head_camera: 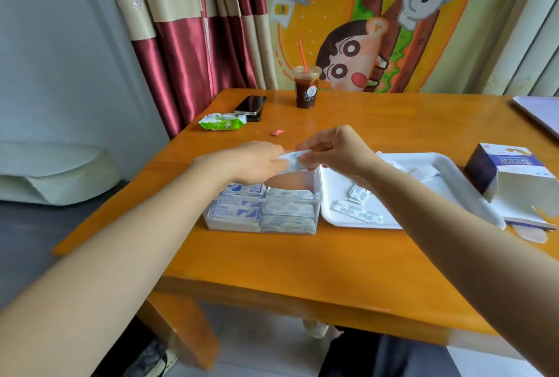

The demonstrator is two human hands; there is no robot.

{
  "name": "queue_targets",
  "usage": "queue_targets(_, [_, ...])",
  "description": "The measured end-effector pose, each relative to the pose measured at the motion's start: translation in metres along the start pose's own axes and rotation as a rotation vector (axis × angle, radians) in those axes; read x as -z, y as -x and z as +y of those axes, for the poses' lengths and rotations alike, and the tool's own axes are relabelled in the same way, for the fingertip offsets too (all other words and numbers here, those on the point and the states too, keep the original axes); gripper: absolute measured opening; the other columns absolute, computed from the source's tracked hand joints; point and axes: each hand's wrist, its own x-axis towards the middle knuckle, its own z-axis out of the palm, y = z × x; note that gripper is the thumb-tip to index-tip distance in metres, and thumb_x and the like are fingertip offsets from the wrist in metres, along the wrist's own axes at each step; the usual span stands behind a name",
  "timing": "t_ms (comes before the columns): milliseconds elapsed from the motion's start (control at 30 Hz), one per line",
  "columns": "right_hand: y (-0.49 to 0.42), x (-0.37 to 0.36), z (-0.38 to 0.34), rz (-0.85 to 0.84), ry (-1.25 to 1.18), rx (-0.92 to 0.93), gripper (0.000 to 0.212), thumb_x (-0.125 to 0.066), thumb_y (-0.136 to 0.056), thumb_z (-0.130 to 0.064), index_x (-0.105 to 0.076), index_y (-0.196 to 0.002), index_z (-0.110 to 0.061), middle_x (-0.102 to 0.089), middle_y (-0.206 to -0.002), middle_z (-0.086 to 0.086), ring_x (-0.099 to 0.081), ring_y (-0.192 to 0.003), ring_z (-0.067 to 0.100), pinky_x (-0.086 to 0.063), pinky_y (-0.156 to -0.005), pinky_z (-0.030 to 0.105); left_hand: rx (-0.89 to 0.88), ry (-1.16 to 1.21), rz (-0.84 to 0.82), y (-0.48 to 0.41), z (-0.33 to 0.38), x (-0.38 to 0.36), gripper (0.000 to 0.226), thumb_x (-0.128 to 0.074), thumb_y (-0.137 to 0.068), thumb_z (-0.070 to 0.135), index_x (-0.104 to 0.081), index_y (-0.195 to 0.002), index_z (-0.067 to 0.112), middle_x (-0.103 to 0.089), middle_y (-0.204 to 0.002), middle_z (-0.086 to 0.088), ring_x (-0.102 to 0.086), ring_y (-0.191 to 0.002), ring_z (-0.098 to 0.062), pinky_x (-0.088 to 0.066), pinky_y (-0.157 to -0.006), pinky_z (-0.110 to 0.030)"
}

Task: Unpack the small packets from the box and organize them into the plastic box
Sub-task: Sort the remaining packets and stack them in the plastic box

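Small white-and-blue paper packet (295,160): pinched at its ends by left hand (257,162) and right hand (335,150), above the clear rectangular plastic box (317,207), which is well filled. Step judged: filing. Next move likely needs edge-on lowering into a stack; loose packets (357,210) lie on white tray (438,171).

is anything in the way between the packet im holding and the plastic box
Nothing visible does. The left hand and right hand pinch the packet over the far side of the plastic box, whose top looks open. Stacks of packets already fill much of it, so free room may be short.
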Motion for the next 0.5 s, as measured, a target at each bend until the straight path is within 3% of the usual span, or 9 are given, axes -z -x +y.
queue_targets(67, [-0.002,-0.002,0.001,0.021,-0.005,-0.037,0.025,-0.075,-0.075,0.003,-0.071,-0.099,0.005,-0.071,-0.083,0.017,-0.064,-0.055,0.010,-0.041,-0.046,0.009,0.023,-0.037,-0.076,-0.003,-0.003,-0.003,0.047,-0.041,-0.098,0.046,-0.040,-0.132,0.013,-0.046,-0.117,-0.004,-0.049,-0.106,-0.023,-0.042,-0.095,-0.041])
queue_targets(100, [-0.003,-0.002,0.001,0.029,-0.014,-0.057,0.024,-0.075,-0.075,0.004,-0.071,-0.098,0.005,-0.071,-0.080,0.015,-0.063,-0.052,0.008,-0.041,-0.045,0.008,0.020,-0.057,-0.075,-0.005,-0.004,-0.004,0.052,-0.043,-0.097,0.047,-0.035,-0.137,0.015,-0.044,-0.119,-0.003,-0.048,-0.109,-0.023,-0.042,-0.096,-0.042])
queue_targets(267, [-0.007,0.003,0.005,0.062,-0.040,-0.179,0.019,-0.075,-0.074,0.002,-0.074,-0.093,-0.001,-0.070,-0.071,0.012,-0.060,-0.051,0.007,-0.040,-0.049,0.015,-0.136,-0.092,0.105,-0.011,-0.003,-0.010,0.044,-0.053,-0.095,0.038,-0.039,-0.133,0.019,-0.048,-0.129,-0.001,-0.047,-0.118,-0.020,-0.040,-0.093,-0.034])
queue_targets(367, [-0.008,0.004,0.004,0.056,-0.088,-0.228,0.014,-0.075,-0.075,0.001,-0.074,-0.088,-0.003,-0.071,-0.072,0.014,-0.058,-0.059,0.013,-0.039,-0.053,0.020,-0.225,-0.114,0.269,-0.013,-0.004,-0.009,0.039,-0.064,-0.088,0.038,-0.056,-0.123,0.024,-0.058,-0.117,0.003,-0.054,-0.109,-0.018,-0.043,-0.090,-0.033])
queue_targets(500, [-0.008,0.003,0.004,0.037,-0.170,-0.281,0.010,-0.074,-0.076,0.001,-0.074,-0.085,-0.003,-0.069,-0.060,0.009,-0.053,-0.059,0.014,-0.038,-0.054,0.020,-0.241,-0.056,0.330,-0.011,-0.004,-0.008,0.038,-0.071,-0.082,0.038,-0.066,-0.118,0.027,-0.067,-0.107,0.004,-0.058,-0.100,-0.018,-0.044,-0.087,-0.031])
